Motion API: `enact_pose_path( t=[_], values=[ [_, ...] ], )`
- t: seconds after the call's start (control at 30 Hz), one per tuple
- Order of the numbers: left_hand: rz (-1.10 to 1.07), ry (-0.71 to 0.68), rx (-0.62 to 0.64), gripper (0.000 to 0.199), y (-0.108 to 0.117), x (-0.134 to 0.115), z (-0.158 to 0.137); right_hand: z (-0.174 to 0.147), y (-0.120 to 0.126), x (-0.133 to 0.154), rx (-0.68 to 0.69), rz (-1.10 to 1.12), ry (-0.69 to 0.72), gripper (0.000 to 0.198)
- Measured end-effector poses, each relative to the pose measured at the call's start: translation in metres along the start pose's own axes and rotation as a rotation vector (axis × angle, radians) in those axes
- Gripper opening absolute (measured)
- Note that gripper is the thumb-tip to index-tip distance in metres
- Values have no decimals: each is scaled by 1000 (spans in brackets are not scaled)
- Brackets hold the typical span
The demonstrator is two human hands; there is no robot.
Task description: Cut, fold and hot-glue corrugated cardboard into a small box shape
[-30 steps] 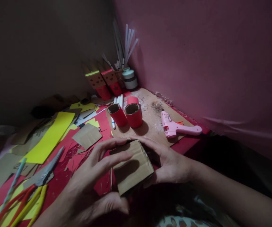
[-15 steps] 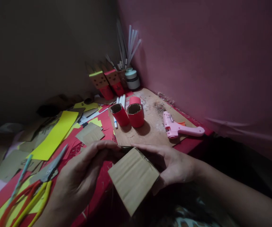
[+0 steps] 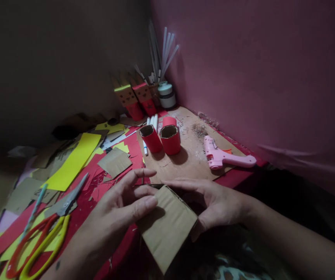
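A small brown cardboard box [image 3: 167,229] is held between my hands above the table's near edge, one square face toward me. My left hand [image 3: 129,206] grips its upper left side, the thumb lying on that face and a finger stretched out beyond. On the right edge, my right hand [image 3: 211,206] has its thumb low and its fingers along the far side, partly hidden by the box. Just past the hands, two red paper-covered tubes [image 3: 170,142] stand upright on a brown board [image 3: 191,167], with another red piece behind them.
Scissors [image 3: 53,229] with red and yellow handles lie at left among yellow strips [image 3: 74,163], cardboard and red scraps. A pink glue gun [image 3: 222,155] rests on the board's right side. At the back stand two box-headed figures [image 3: 126,97], a jar [image 3: 166,95] and glue sticks [image 3: 167,50].
My left thumb has come round onto the box's near face, and the left fingers have spread. My right hand keeps its hold. The view has shifted slightly left.
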State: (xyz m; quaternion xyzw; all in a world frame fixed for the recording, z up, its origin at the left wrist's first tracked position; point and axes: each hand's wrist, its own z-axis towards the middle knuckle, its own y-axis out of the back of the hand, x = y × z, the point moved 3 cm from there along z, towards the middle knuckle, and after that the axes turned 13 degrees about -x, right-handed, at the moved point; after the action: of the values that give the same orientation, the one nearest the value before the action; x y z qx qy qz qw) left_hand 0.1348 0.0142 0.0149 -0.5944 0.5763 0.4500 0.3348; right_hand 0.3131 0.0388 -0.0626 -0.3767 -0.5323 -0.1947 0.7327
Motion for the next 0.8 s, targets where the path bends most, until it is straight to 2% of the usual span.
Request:
enact_pose_path(
  t=[0.1, 0.2, 0.37, 0.5, 0.6, 0.8],
  values=[
    [-63, 97, 106, 76, -4, 4, 3, 0, 0, 0, 28, -35, 16, 97],
    [-73, 151, 117, 86, -8, 5, 3, 0, 0, -1, 59, -20, -2, 99],
    [-119, 180, 66, 89, -11, 8, 3, -4, -5, 4, 120, 9, 35, 103],
    [-156, 172, 77, 89, -10, 14, 4, -10, -10, 10, 74, -109, 49, 87],
    [-165, 160, 63, 85, -11, 15, 3, -12, -12, 14, 27, -248, 95, 83],
    [-146, 221, 31, 79, -14, 7, -3, -8, -14, 11, 17, -233, 99, 84]
  ],
)
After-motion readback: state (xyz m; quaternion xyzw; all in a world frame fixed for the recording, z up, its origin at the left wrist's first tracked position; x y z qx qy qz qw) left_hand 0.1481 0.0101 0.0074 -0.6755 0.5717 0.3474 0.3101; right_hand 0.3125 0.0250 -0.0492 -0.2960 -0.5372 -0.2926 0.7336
